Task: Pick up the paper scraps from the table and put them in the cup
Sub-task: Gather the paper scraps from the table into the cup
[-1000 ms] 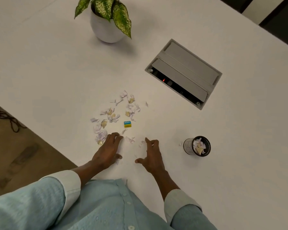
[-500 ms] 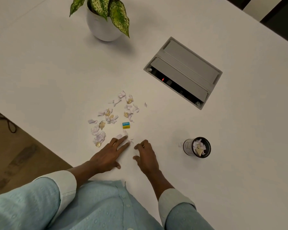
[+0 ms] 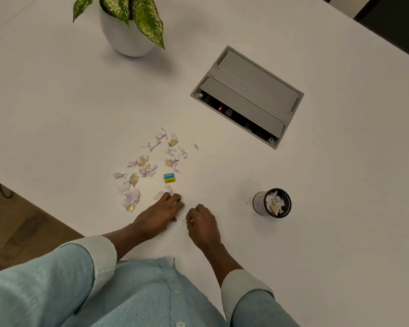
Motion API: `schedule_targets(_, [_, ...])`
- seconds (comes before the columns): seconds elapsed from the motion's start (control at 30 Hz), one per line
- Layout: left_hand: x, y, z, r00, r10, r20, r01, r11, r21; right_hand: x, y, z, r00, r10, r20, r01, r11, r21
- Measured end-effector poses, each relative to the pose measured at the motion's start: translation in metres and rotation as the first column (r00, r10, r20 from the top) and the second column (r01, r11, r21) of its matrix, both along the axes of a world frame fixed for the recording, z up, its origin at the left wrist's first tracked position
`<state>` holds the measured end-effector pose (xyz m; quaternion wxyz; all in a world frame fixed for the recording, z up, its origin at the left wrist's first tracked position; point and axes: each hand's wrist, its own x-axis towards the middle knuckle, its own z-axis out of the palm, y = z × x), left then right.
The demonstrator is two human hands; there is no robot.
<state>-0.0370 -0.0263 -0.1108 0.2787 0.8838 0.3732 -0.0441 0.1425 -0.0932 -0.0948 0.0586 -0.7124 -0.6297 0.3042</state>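
Observation:
Several white and tan paper scraps (image 3: 149, 165) lie scattered on the white table (image 3: 57, 109). The dark cup (image 3: 272, 203), holding scraps, stands to the right with one small scrap (image 3: 247, 200) beside it. My left hand (image 3: 157, 214) rests palm down on the table, fingers curled over scraps just below the pile. My right hand (image 3: 202, 224) is beside it, its fingertips pinched on a small white scrap (image 3: 184, 221).
A small blue and yellow eraser (image 3: 169, 178) sits among the scraps. A potted plant (image 3: 128, 27) in a white pot stands at the back. A grey cable box (image 3: 247, 96) is set into the table. The table edge runs along the left.
Both hands went from spread fingers to curled ones and drew together. My right hand closed on a small scrap; my left hand slid right over scraps.

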Motion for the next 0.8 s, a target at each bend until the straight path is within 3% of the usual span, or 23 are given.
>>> schedule_targets(0.2, [0.0,-0.001,0.003,0.998,0.063,0.006,-0.063,0.994,0.087,-0.003,-0.001,0.003,0.995,0.057,-0.085,-0.063,0.996,-0.06])
schedule_targets(0.37, [0.003,-0.001,0.011,0.985,0.171,0.021,-0.17,0.985,-0.021,-0.008,-0.001,0.002,0.993,0.098,-0.072,-0.1,0.995,-0.023])
schedule_targets(0.5, [0.007,-0.006,0.013,0.932,0.355,0.068,-0.346,0.931,-0.118,-0.007,-0.002,0.0,0.994,0.1,-0.05,-0.102,0.995,-0.024])
schedule_targets(0.67, [0.021,-0.015,0.022,0.786,0.601,0.148,-0.564,0.794,-0.229,0.003,-0.006,0.0,0.987,-0.138,-0.086,0.128,0.985,-0.113])
schedule_targets(0.8, [0.042,-0.019,0.037,0.673,0.706,0.221,-0.646,0.706,-0.291,0.024,-0.019,0.01,0.894,-0.427,-0.133,0.406,0.9,-0.16])
